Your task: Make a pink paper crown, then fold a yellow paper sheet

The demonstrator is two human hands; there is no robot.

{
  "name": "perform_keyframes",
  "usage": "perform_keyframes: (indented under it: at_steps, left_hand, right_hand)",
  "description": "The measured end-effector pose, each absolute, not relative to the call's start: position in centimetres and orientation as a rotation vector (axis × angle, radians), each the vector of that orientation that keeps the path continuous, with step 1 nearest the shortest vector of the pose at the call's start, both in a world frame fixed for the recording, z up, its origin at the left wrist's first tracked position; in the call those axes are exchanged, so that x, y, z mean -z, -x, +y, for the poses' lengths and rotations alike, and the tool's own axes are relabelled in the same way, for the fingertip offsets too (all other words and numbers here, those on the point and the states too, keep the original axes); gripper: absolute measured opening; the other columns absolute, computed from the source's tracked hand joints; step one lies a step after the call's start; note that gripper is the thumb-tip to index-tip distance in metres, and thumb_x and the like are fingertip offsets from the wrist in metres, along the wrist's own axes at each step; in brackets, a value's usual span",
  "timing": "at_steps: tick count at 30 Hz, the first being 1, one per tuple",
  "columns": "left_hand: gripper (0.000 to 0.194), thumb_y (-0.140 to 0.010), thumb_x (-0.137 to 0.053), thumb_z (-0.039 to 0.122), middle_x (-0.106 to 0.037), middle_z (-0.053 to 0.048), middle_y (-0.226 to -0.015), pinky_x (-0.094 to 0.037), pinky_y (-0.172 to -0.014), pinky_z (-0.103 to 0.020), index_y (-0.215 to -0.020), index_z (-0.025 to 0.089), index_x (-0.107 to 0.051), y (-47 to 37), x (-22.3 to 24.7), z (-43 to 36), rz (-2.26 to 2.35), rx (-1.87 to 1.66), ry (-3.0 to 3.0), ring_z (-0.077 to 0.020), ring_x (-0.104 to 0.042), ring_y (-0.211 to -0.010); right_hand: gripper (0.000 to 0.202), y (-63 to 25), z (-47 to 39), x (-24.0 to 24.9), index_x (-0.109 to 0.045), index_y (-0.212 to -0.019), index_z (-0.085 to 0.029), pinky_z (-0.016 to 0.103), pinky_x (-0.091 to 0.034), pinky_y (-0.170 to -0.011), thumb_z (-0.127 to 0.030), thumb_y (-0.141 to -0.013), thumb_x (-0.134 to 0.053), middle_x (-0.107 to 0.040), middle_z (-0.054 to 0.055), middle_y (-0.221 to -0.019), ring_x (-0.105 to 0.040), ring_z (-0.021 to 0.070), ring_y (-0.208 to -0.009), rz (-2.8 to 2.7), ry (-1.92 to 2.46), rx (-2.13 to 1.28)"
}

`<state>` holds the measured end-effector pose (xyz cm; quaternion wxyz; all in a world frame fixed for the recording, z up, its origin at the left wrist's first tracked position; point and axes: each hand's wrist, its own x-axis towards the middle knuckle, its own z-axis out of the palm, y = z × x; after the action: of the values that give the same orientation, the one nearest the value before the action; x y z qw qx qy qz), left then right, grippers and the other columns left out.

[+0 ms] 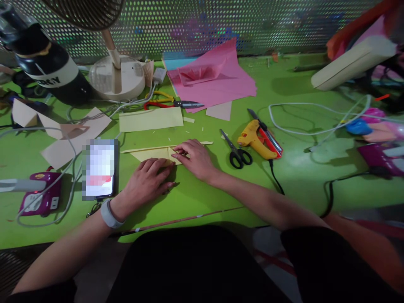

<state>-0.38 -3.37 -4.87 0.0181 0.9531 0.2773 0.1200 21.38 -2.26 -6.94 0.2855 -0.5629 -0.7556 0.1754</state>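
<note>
A sheet of pale yellow paper [148, 155], folded into a long trapezoid with a narrow strip along its far edge, lies on the green table in front of me. My left hand [148, 179] rests on its near edge, fingers bent and pressed down on the paper, thumb apart from it. Close beside it, my right hand [195, 158] pinches the paper at a small upright fold near the middle. The fingertips of both hands almost meet and cover part of the fold. Black-handled scissors [239, 156] lie to the right of my right hand.
A yellow glue gun [257, 139] and a red cutter [271, 143] lie right of the scissors. Beyond my hands are a yellow paper strip [151, 119], pliers-like cutters [173, 102] and pink paper [233, 80]. A phone [99, 168], bottle [53, 67] and fan base [132, 80] stand left.
</note>
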Motion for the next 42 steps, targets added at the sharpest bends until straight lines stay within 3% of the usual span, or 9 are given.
perform_keyframes:
  at_steps: [8, 21, 37, 42]
  left_hand:
    - [0.044, -0.099, -0.05, 0.045, -0.06, -0.015, -0.126, -0.049, -0.096, -0.046, -0.133, 0.018, -0.054, 0.4, 4.8, -3.4, 0.872, -0.366, -2.932, -0.0301, -0.057, -0.113]
    - [0.044, -0.099, -0.049, 0.045, -0.059, -0.016, -0.127, -0.047, -0.097, -0.047, -0.134, 0.018, -0.054, 0.3, 4.8, -3.4, 0.861, -0.39, -2.872, -0.0304, -0.057, -0.114]
    - [0.045, -0.1, -0.047, 0.047, -0.06, -0.015, -0.126, -0.049, -0.095, -0.045, -0.131, 0.016, -0.055, 0.3, 5.0, -3.3, 0.862, -0.396, -2.966, -0.0297, -0.057, -0.111]
    - [0.047, -0.1, -0.046, 0.048, -0.061, -0.014, -0.123, -0.049, -0.095, -0.043, -0.131, 0.015, -0.056, 0.2, 4.9, -3.4, 0.873, -0.401, -2.981, -0.0288, -0.058, -0.11]
  right_hand:
    - [0.016, -21.4, -2.1, 7.3, -0.071, -0.092, -0.021, 0.038, -0.047, -0.074, -0.035, -0.094, -0.063, -0.066, 0.005, -0.086, -0.056, 0.0209, -0.082, -2.054, 1.456, -0.414]
    - [0.014, -21.6, -1.9, 7.4, -0.075, -0.1, -0.025, 0.04, -0.046, -0.076, -0.029, -0.094, -0.064, -0.063, 0.004, -0.085, -0.056, 0.0221, -0.085, -2.088, 1.443, -0.35]
    - [0.012, -21.7, -1.8, 7.3, -0.077, -0.097, -0.026, 0.04, -0.046, -0.074, -0.026, -0.093, -0.066, -0.064, 0.004, -0.082, -0.054, 0.0214, -0.082, -2.147, 1.408, -0.256]
    - [0.021, -22.2, -2.7, 6.3, -0.074, -0.108, -0.022, 0.042, -0.05, -0.081, -0.021, -0.097, -0.056, -0.072, 0.007, -0.097, -0.062, 0.0226, -0.091, -2.238, 1.314, -0.225]
